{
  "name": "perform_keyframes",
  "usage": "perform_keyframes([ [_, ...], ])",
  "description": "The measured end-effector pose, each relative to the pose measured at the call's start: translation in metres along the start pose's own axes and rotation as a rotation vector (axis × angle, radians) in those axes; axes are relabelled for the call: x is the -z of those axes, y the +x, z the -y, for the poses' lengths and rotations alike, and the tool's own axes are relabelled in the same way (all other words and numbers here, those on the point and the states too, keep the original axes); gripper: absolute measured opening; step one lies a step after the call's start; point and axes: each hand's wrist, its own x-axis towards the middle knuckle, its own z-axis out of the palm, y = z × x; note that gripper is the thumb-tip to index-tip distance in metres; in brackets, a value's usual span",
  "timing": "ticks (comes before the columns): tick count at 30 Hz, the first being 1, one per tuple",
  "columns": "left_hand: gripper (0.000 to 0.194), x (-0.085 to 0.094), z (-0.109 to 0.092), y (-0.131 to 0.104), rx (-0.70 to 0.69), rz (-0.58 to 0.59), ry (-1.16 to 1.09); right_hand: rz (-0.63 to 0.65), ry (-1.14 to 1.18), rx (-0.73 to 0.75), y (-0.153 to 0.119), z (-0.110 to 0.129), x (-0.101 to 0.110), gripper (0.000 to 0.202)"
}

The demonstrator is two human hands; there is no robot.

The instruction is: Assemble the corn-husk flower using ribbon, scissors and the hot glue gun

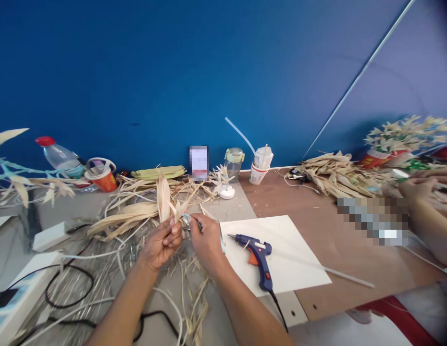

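The left forearm (124,302) and the right forearm (247,298), both bare, extend from the near side of the surface (241,204) toward its far edge, converging as they approach the hands (the elbows fall outside the view). The left hand (163,244) is closed in a pinch, its fingers curled inward and their tips directed toward the right hand (208,242). The latter lies just beside it, with a narrow gap between the two, its digits bent in a closed grip and its back turned largely upward.
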Motion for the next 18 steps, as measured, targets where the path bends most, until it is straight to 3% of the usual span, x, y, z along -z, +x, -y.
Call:
perform_keyframes([
  [6,0.015,-0.002,0.0,0.001,-0.023,-0.006,0.01,0.031,-0.062,-0.021,-0.004,-0.001,-0.004,0.024],
  [14,0.009,-0.002,0.0,0.005,-0.057,-0.068,0.069,0.075,0.142,-0.167,0.0,-0.001,-0.002,0.023],
  [16,0.01,-0.002,-0.001,0.005,-0.072,-0.07,0.083,0.086,0.105,-0.147,0.003,-0.001,0.003,0.021],
  [18,0.011,-0.002,-0.002,0.005,-0.082,-0.069,0.098,0.019,-0.021,-0.08,0.006,-0.002,0.01,0.018],
])
